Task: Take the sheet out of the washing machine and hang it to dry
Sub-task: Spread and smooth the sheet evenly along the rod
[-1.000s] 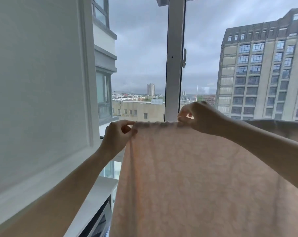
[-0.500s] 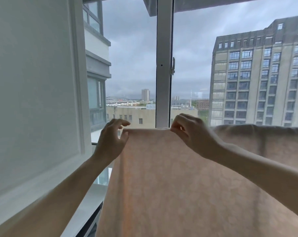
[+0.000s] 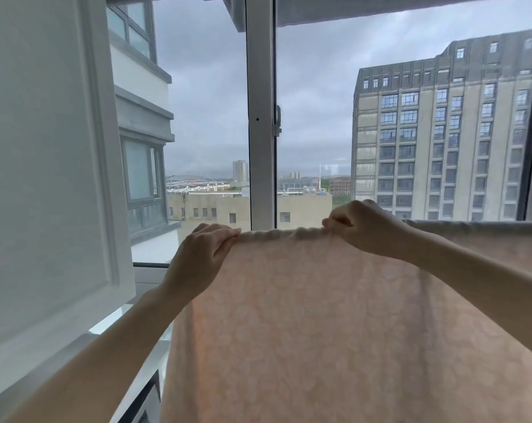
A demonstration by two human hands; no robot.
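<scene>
A pale pink sheet point(image 3: 335, 325) with a faint round pattern hangs in front of me, folded over a line or rail that the cloth hides. Its top edge runs level across the lower window. My left hand point(image 3: 197, 261) grips the sheet's top left corner, fingers laid over the fold. My right hand point(image 3: 365, 230) pinches the gathered top edge further right. The sheet carries on past my right forearm to the frame's right edge.
A white panel or door point(image 3: 45, 166) fills the left side, close to my left arm. Behind the sheet stands a window with a white central frame post point(image 3: 260, 117) and a handle. A white sill point(image 3: 127, 315) runs below at the left. Buildings lie outside.
My right hand has slid to the right along the top edge, away from my left hand. The left hand's fingers have closed down on the corner. The view has tilted up.
</scene>
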